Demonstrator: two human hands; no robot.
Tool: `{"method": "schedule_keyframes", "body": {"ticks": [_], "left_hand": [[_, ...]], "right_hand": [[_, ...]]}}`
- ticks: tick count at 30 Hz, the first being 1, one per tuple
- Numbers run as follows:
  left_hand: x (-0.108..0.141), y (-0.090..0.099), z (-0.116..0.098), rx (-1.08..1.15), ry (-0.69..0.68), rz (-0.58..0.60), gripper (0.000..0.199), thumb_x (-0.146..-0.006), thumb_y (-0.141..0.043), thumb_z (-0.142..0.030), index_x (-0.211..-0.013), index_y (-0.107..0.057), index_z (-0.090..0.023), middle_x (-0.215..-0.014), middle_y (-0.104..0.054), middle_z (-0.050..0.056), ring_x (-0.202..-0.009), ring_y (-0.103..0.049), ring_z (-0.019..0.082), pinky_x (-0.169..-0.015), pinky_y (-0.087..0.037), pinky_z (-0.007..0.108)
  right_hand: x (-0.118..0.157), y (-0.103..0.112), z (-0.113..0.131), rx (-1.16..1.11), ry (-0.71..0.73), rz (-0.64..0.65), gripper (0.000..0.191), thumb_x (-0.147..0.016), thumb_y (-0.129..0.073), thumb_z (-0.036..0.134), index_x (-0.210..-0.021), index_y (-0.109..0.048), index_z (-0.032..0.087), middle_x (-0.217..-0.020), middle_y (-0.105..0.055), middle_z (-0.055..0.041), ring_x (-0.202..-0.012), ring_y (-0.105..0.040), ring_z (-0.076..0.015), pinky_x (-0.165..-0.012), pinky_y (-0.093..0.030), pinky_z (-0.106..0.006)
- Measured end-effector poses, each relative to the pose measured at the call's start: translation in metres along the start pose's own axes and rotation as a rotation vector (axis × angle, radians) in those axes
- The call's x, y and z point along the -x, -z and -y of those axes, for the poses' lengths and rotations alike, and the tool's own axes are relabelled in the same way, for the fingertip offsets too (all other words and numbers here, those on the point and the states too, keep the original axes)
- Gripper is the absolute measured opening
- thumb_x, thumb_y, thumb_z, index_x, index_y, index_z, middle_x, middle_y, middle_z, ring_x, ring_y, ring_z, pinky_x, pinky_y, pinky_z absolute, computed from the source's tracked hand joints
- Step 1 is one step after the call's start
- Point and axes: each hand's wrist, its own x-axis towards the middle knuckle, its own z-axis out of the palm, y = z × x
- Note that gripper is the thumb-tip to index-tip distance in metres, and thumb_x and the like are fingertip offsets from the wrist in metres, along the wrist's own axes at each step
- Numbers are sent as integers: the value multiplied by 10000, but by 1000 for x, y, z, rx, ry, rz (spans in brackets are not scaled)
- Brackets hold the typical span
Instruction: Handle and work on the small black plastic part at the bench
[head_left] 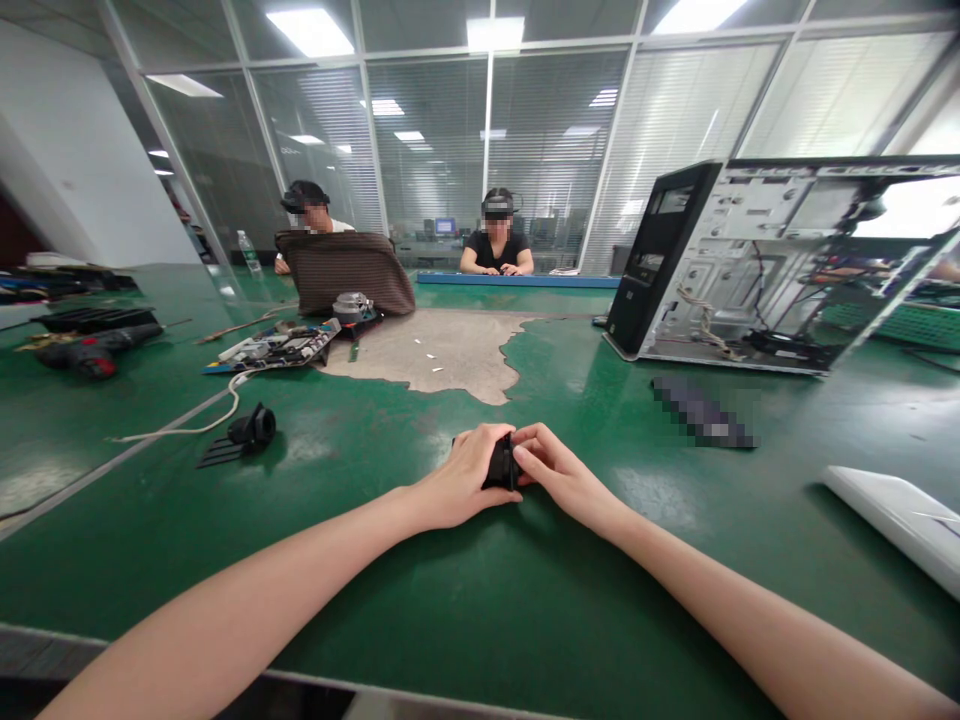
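Note:
Both my hands meet around a small black plastic part (501, 466) at the middle of the green table. My left hand (466, 474) wraps it from the left, thumb on the near side and fingers over the far side. From the right, my right hand (553, 468) pinches its right edge with thumb and fingers. Much of the part is covered by my fingers, so its exact kind cannot be made out. Off to the left lies a black plastic piece with a round end and flat prongs (251, 430), apart from my hands.
An open computer case (660, 265) stands at right, with a blurred dark object (703, 412) before it and a white device (896, 520) nearer. At left are a circuit board (277, 345), a white cable (236, 395) and a power drill (94, 350). Two people sit across the table.

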Motion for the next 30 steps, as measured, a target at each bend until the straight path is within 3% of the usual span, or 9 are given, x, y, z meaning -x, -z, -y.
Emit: {"method": "schedule_keyframes", "body": {"ticks": [3,10,15,18,23,30], "left_hand": [[0,1,-1,-21,-11,13,652,-710,-626,-335,-1222,-237,-234,-1174,-416,86,-1078,-412,242,-927,-311,406],[-1,0,1,-26,59,0,633,-707,-618,-337,-1205,-246,-220,-1162,-418,83,-1052,-426,239,-911,-322,408],[-1,0,0,-17,73,-22,619,-694,-628,-318,-1185,-263,-222,-1152,-428,78,-1041,-429,235,-911,-322,401],[-1,1,-1,-27,61,-25,596,-697,-619,-311,-1175,-275,-222,-1142,-434,73,-1033,-436,231,-909,-323,398],[-1,1,-2,-58,74,-27,578,-690,-609,-292,-1164,-287,-216,-1111,-454,66,-1004,-450,229,-890,-335,392],[-1,-2,-1,-109,80,-99,569,-657,-607,-259,-1133,-303,-192,-1074,-465,70,-968,-456,224,-864,-342,390]], "right_hand": [[-1,0,-1,3,-30,4,262,-782,-478,435,-883,-448,194,-767,-503,8,-690,-516,-110,-632,-466,-274],[4,3,5,-81,76,53,292,-705,-616,341,-904,-442,216,-968,-508,-17,-913,-526,-142,-822,-428,-311],[-2,-2,-3,-56,-16,-54,261,-772,-499,435,-866,-425,202,-756,-512,16,-671,-539,-107,-654,-469,-282],[-2,-1,-6,-31,-19,26,265,-791,-468,436,-885,-414,194,-683,-489,33,-565,-517,-91,-556,-449,-255],[3,2,0,-124,43,89,306,-721,-606,331,-931,-413,219,-916,-494,4,-754,-540,-98,-700,-451,-262],[-1,-4,0,-208,-14,8,249,-750,-552,386,-902,-442,222,-839,-517,9,-777,-534,-118,-739,-459,-310]]}}
